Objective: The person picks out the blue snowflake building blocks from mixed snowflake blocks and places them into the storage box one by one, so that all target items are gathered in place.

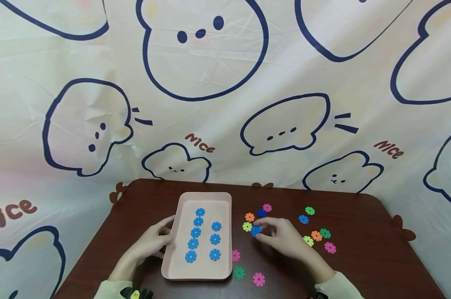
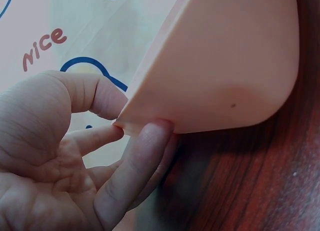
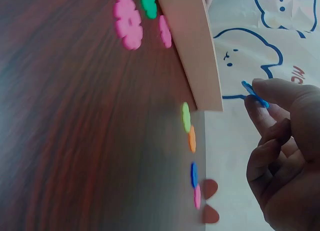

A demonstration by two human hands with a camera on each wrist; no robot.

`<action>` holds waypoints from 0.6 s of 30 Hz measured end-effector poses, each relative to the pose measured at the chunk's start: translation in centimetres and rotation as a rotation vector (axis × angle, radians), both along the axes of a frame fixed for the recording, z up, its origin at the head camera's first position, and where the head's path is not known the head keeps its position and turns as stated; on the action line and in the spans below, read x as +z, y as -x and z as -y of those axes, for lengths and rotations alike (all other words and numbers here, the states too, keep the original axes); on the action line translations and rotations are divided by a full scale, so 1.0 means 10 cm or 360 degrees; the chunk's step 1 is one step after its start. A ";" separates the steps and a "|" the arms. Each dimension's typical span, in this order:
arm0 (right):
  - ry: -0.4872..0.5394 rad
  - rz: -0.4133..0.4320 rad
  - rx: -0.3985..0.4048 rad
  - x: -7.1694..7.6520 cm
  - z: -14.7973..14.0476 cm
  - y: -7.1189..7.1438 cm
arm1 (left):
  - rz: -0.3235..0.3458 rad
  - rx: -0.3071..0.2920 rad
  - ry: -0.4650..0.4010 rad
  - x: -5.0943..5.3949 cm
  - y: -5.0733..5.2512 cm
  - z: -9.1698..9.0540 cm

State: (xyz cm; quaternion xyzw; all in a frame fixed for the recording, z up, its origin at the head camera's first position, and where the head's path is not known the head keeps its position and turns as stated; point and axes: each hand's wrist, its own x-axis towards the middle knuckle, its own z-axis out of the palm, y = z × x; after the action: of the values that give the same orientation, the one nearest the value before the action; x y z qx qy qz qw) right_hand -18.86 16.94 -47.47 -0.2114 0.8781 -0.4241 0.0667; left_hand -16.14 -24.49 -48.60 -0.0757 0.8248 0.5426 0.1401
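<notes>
A pale pink tray (image 1: 204, 270) lies on the table with blue notched discs (image 1: 193, 243) in two columns, several on the left and three on the right. My left hand (image 1: 150, 241) grips the tray's left edge; the left wrist view shows thumb and fingers on the rim and the tray wall (image 2: 225, 66). Just right of the tray, my right hand (image 1: 285, 237) pinches another blue disc (image 1: 256, 231) between thumb and index finger. In the right wrist view that disc (image 3: 255, 94) is seen almost edge-on, held above the table.
Near the right hand lie yellow-green (image 1: 247, 226), orange (image 1: 249, 217), dark blue (image 1: 261, 213) and pink (image 1: 267, 207) discs. Green (image 1: 239, 273) and pink (image 1: 259, 279) ones lie nearer the front. Several more, including a blue disc (image 1: 303, 219), are scattered farther right. A patterned cloth (image 1: 225, 116) hangs behind.
</notes>
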 end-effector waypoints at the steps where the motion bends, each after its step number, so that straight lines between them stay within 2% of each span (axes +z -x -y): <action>1: 0.0009 -0.0004 0.0000 -0.01 0.04 0.03 | 0.0000 -0.0001 -0.0001 0.00 0.00 0.00; 12: 0.0144 -0.0041 0.0055 -0.11 0.53 0.37 | 0.0003 0.0000 0.0008 0.00 0.00 0.01; 18: 0.0121 -0.0065 0.0047 -0.15 0.78 0.50 | 0.0003 0.0006 0.0007 0.01 0.00 -0.01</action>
State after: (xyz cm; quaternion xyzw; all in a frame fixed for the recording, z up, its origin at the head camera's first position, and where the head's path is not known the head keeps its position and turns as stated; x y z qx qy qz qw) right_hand -23.88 9.18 -48.96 -0.2354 0.8592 -0.4518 0.0469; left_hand -16.12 -24.39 -48.49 -0.0780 0.8256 0.5410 0.1398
